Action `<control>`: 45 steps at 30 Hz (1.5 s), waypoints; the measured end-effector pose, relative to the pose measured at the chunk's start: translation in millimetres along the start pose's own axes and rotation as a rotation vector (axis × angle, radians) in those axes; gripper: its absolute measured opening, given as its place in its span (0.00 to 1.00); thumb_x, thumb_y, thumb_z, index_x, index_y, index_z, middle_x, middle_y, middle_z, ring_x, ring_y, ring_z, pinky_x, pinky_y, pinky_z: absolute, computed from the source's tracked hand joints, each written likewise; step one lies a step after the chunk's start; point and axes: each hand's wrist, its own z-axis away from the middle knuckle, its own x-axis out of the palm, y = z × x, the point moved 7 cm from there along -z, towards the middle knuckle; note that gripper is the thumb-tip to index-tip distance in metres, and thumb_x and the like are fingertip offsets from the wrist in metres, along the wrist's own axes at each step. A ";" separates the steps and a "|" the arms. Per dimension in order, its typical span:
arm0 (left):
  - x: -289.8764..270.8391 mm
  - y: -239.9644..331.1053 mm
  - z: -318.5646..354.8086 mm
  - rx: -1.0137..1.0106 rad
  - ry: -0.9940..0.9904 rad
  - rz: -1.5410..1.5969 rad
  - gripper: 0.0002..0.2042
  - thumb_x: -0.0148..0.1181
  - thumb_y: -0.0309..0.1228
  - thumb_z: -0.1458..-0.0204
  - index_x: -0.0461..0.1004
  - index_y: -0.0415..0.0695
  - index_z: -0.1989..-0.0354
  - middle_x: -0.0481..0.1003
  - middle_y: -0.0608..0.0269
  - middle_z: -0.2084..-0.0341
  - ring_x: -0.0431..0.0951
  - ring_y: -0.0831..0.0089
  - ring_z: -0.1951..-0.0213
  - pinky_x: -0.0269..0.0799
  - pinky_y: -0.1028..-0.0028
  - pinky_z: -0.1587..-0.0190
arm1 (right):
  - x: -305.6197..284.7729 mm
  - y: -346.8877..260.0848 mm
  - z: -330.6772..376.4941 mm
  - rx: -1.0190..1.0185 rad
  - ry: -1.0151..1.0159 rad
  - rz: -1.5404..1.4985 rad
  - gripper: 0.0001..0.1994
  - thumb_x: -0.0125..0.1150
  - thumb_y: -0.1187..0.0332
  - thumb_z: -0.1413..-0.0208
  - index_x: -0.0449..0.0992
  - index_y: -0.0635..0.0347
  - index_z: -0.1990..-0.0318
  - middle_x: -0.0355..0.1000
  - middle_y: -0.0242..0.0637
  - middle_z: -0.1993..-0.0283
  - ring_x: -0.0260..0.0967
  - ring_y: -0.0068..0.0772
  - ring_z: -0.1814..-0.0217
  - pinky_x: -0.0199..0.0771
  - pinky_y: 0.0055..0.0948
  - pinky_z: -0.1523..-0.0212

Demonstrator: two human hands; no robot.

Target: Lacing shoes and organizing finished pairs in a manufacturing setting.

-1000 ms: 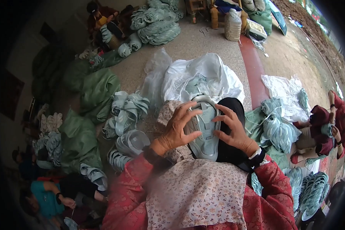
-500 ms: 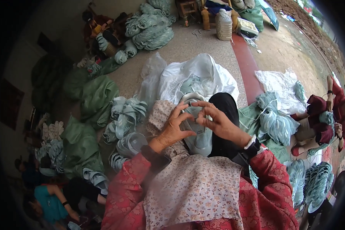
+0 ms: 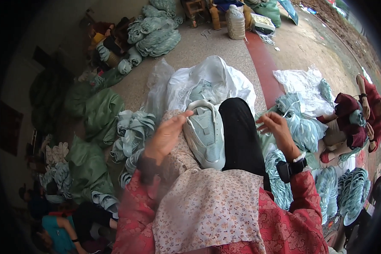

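A pale blue-green shoe upper [image 3: 204,134] with a mesh tongue and whitish collar lies across my lap, toe toward me. My left hand [image 3: 168,134] grips the left edge of its collar between thumb and fingers. Out to the right, apart from the upper, my right hand [image 3: 278,130] is raised beside my black-trousered knee [image 3: 240,131]. Its fingertips are pinched together; anything between them is too small to make out. A floral apron [image 3: 209,207] covers my lap under the upper.
Beyond my knees stands an open white sack [image 3: 237,84] with pale blue pieces inside. Bundles of uppers [image 3: 133,129] and green sacks [image 3: 103,116] lie to the left. More bundles [image 3: 302,129] are at the right, near a seated person [image 3: 355,112]. A plastic jug [image 3: 236,23] stands farther off.
My hands have parted: the right has moved from over the upper out to the right. The left has shifted onto the collar's left edge, uncovering the upper. The view has shifted slightly.
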 end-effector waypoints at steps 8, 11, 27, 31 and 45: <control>-83.0 45.3 23.1 0.293 -0.023 0.480 0.07 0.55 0.34 0.38 0.72 0.43 0.60 0.76 0.60 0.59 0.75 0.70 0.54 0.74 0.68 0.50 | -71.7 151.4 70.1 0.389 -0.028 0.334 0.13 0.57 0.63 0.39 0.76 0.66 0.62 0.76 0.35 0.69 0.74 0.26 0.72 0.74 0.25 0.72; -24.9 50.5 18.2 0.409 0.303 -0.427 0.08 0.62 0.35 0.43 0.73 0.45 0.65 0.76 0.65 0.67 0.74 0.74 0.68 0.72 0.72 0.60 | -122.4 242.1 103.4 0.499 -0.034 0.487 0.13 0.59 0.62 0.42 0.77 0.67 0.62 0.76 0.35 0.69 0.73 0.24 0.74 0.73 0.25 0.74; 31.9 -4.2 -30.4 0.613 0.284 -1.307 0.05 0.66 0.24 0.54 0.75 0.41 0.74 0.74 0.65 0.75 0.73 0.70 0.69 0.67 0.73 0.62 | -142.0 398.6 209.2 0.606 0.027 0.744 0.10 0.57 0.69 0.54 0.77 0.70 0.71 0.75 0.48 0.76 0.75 0.48 0.77 0.76 0.41 0.72; 6.6 -5.5 -42.7 0.485 0.338 -1.217 0.05 0.65 0.25 0.50 0.75 0.41 0.73 0.75 0.68 0.74 0.73 0.76 0.70 0.66 0.77 0.65 | -136.0 384.0 208.5 0.706 -0.045 0.676 0.13 0.57 0.66 0.51 0.77 0.69 0.76 0.72 0.46 0.83 0.75 0.38 0.83 0.75 0.35 0.78; -33.4 59.1 -40.9 -0.001 -0.025 0.050 0.09 0.55 0.34 0.37 0.67 0.47 0.70 0.61 0.74 0.81 0.66 0.81 0.73 0.60 0.81 0.73 | -110.9 279.9 163.3 0.434 0.113 0.664 0.12 0.59 0.64 0.54 0.81 0.66 0.73 0.75 0.47 0.70 0.75 0.40 0.69 0.73 0.34 0.64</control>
